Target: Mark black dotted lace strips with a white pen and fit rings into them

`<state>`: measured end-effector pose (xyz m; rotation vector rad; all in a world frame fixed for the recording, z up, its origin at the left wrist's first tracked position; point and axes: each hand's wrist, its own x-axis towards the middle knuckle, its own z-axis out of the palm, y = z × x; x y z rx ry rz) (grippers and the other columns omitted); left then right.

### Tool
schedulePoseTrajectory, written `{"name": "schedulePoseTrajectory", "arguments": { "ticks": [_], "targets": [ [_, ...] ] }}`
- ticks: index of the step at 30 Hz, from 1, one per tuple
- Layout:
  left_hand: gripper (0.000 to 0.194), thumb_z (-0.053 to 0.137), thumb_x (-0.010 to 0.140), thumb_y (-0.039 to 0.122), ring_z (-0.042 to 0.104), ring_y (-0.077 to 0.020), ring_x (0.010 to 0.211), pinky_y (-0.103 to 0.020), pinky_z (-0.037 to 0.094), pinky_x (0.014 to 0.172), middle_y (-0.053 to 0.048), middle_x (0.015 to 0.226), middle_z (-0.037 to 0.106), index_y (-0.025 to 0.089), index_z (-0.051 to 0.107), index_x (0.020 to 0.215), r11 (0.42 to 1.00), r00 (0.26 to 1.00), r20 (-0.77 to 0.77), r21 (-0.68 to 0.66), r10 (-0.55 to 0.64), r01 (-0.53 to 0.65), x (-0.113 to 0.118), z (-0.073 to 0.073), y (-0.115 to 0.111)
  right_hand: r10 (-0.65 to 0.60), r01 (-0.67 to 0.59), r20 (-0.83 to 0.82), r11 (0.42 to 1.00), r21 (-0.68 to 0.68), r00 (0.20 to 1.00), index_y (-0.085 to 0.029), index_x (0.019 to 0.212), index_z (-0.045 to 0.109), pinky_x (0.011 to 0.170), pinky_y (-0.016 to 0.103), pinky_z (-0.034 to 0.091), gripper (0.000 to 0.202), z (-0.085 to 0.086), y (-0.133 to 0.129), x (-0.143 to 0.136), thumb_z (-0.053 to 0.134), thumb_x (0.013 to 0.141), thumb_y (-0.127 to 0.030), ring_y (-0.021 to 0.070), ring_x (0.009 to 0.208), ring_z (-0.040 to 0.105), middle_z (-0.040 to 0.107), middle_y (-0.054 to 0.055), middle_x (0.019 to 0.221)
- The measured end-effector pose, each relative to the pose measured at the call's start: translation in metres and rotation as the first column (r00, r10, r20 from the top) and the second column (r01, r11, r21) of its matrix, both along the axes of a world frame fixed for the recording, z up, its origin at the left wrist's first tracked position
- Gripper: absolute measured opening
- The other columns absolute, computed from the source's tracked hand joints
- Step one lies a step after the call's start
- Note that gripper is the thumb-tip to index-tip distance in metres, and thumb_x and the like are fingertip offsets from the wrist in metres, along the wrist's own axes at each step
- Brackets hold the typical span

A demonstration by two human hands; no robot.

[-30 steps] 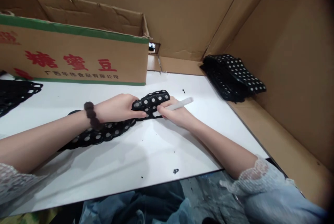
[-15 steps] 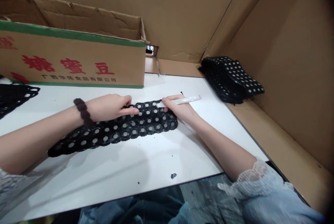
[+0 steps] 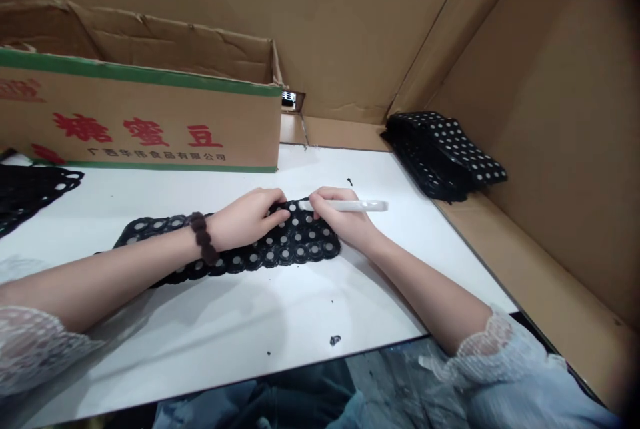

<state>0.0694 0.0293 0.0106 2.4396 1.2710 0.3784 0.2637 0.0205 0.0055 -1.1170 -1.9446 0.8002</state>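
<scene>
A white tabletop [image 3: 220, 342] backed by brown cardboard panels [image 3: 360, 29] serves as the work surface, where a person in lace-trimmed sleeves [image 3: 500, 349] bends to a black strip with white dots [image 3: 300, 235]. The strip lies flat at the middle of the table, its long axis running left to right, the right end angled slightly away from the person, with rows of dots following its length.

The left hand [image 3: 245, 219], a dark beaded band [image 3: 203, 239] at its wrist, rests across the strip, thumb and forefinger slightly parted at the far edge; whether they pinch it cannot be told. The right hand [image 3: 347, 219] closes thumb and fingers on a white pen-shaped tool [image 3: 367, 205], held almost level, its tip pointing left to the strip's far edge and its butt jutting right.

Behind stands an open carton [image 3: 175, 109] with green edging and red Chinese characters. Dotted black sheets [image 3: 450, 149] sit folded at right; black openwork material [image 3: 33, 192] lies at left. A dark scrap [image 3: 335, 340] is near the table's front edge.
</scene>
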Motion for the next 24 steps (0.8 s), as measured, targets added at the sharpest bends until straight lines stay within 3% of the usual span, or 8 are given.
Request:
{"name": "schedulePoseTrajectory", "arguments": {
  "ticks": [3,11,24],
  "targets": [
    [0.028,0.035,0.082,0.038,0.053,-0.0190,0.076,-0.030,0.040,0.070,-0.004,0.083,0.060,0.018,0.052,0.089,0.991,0.997,0.074,-0.130,0.034,-0.025,0.008,-0.003,0.000,0.005,-0.005,0.007,1.000,-0.012,1.000,-0.015,0.055,0.050,0.063,0.024,0.035,0.031,-0.002,0.001,0.001,0.041,0.082,-0.030,0.0108,0.064,0.049,0.053,0.000,0.063],
    [0.018,0.040,0.078,0.032,0.050,-0.0155,0.074,-0.027,0.038,0.070,0.002,0.076,0.055,0.018,0.051,0.076,0.950,0.952,0.301,-0.310,0.058,0.041,0.006,-0.007,0.006,-0.026,0.028,0.020,0.993,-0.116,0.999,-0.016,0.053,0.043,0.057,0.023,0.030,0.033,-0.006,0.002,-0.001,0.038,0.081,-0.034,0.0098,0.059,0.042,0.044,-0.003,0.057],
    [0.015,0.045,0.075,0.031,0.044,-0.0116,0.063,-0.024,0.035,0.061,0.004,0.066,0.048,0.018,0.050,0.070,0.871,0.896,0.396,-0.491,0.202,0.021,0.007,-0.004,0.003,-0.061,0.039,-0.085,0.969,-0.243,0.994,-0.016,0.052,0.046,0.054,0.024,0.028,0.035,-0.012,0.005,-0.001,0.042,0.079,-0.038,0.0094,0.055,0.038,0.044,-0.002,0.055]
  ]
}}
